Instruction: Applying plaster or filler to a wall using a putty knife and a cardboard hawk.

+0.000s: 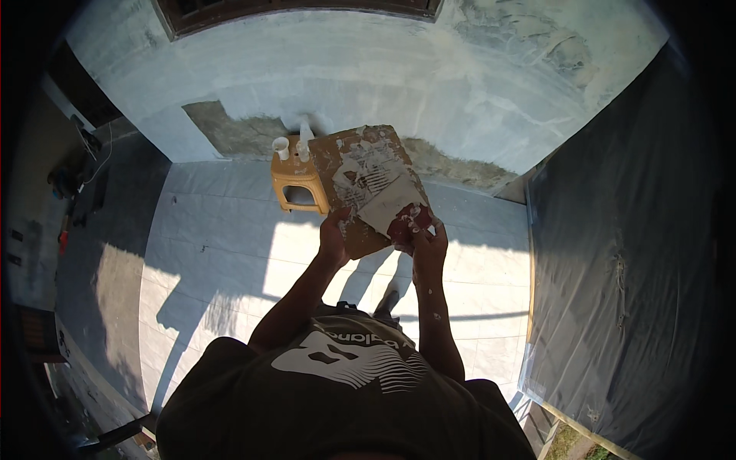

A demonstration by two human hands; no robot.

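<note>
Just above the middle of the view, toward twelve o'clock, is a brown board (356,237) with white paste (368,161) smeared all over its top. Some of the paste has lines in it like comb marks. At the board's four o'clock side is a dark red hand tool (407,225) with white blobs on it. A pale flat patch (392,201) sits next to the tool, but I can't tell if it is a blade or smooth paste.

The left hand (333,239) grips the board's edge at seven o'clock. The right hand (429,247) pinches the red tool between thumb and fingers at the board's corner. White spots dot the right forearm (431,307).

At ten o'clock stands a yellow plastic stool (307,182), partly hidden behind the board. A white cup (281,147) is on it, beside a white thing (304,136) too blurry to name.

Up at twelve o'clock is a pale wall (322,77) with rough grey patches (230,129) low down. Dark plastic sheeting (613,291) hangs at three to four o'clock. Light floor tiles (207,222) spread out at nine. At six o'clock is a dark shirt (330,422) with white letters, a big white shape and wavy lines.
</note>
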